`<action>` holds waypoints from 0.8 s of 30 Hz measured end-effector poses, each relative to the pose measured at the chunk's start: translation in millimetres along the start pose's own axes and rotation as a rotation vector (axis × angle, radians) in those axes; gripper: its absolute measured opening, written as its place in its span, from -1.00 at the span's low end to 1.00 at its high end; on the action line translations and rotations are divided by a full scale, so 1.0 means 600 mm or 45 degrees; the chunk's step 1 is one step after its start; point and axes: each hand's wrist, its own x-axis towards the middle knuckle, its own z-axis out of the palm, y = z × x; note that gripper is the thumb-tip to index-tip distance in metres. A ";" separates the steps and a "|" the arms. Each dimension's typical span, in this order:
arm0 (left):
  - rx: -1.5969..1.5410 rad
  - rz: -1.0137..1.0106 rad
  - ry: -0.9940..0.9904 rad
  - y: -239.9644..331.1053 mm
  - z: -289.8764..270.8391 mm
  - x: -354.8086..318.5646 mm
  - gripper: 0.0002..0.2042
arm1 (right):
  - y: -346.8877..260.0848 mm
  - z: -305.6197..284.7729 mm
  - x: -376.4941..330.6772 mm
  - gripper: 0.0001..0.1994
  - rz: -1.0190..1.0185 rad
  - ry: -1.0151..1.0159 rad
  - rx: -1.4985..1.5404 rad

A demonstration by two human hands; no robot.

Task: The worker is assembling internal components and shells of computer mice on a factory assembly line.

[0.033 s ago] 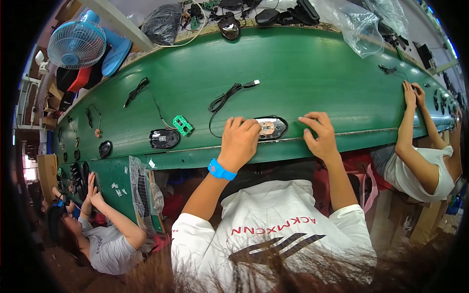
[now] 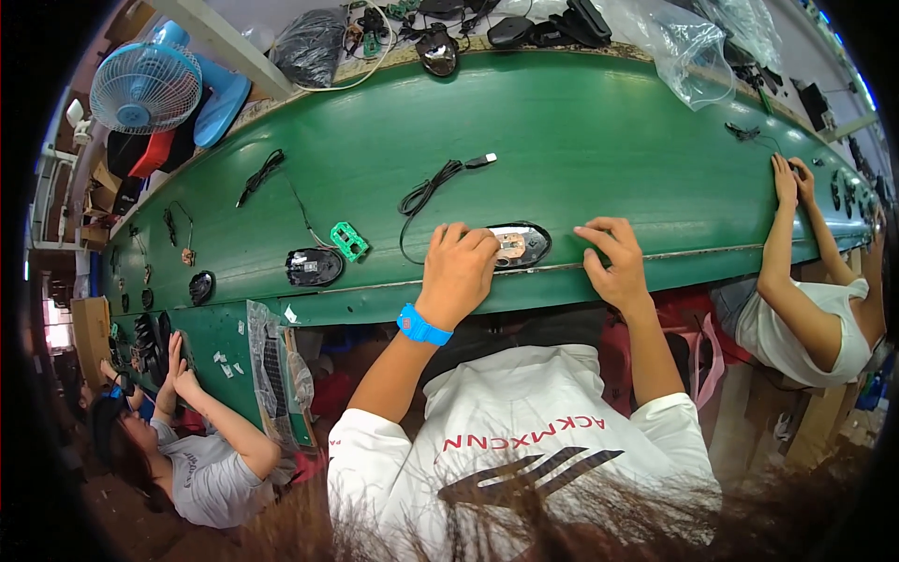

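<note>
An opened computer mouse lies on the green bench near its front edge, its black shell showing a tan circuit board inside. My left hand, with a blue watch on the wrist, grips the left end of the mouse, fingers bent over the board and hiding that end. A coiled black USB cable runs from behind this hand across the bench. To the right of the mouse, my right hand hovers with thumb and forefinger apart, touching nothing.
Leftward sit another opened mouse, a green circuit board and a cable. A blue fan stands at the far left. Along the back lie mouse parts and plastic bags. Co-workers sit at left and right.
</note>
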 end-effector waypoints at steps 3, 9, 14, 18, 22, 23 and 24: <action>-0.039 0.004 -0.012 0.004 0.003 0.002 -0.83 | 0.008 -0.006 -0.030 -0.64 0.073 0.034 -0.011; -0.031 0.006 -0.017 0.006 0.006 0.008 -0.83 | 0.018 -0.006 -0.047 -0.67 0.163 0.124 -0.033; 0.009 0.042 -0.024 0.005 0.006 0.021 -0.81 | 0.021 0.002 -0.044 -0.70 0.180 0.178 -0.043; 0.019 0.070 -0.102 0.003 0.002 0.031 -0.80 | 0.024 0.006 -0.042 -0.71 0.169 0.204 -0.087; -0.026 0.079 -0.172 -0.001 0.000 0.033 -0.77 | 0.026 0.005 -0.049 -0.73 0.161 0.215 -0.091; -0.033 0.081 -0.177 -0.002 -0.002 0.034 -0.76 | 0.026 0.006 -0.048 -0.73 0.160 0.216 -0.089; -0.043 0.086 -0.182 -0.001 -0.004 0.035 -0.76 | 0.027 0.005 -0.048 -0.74 0.161 0.225 -0.097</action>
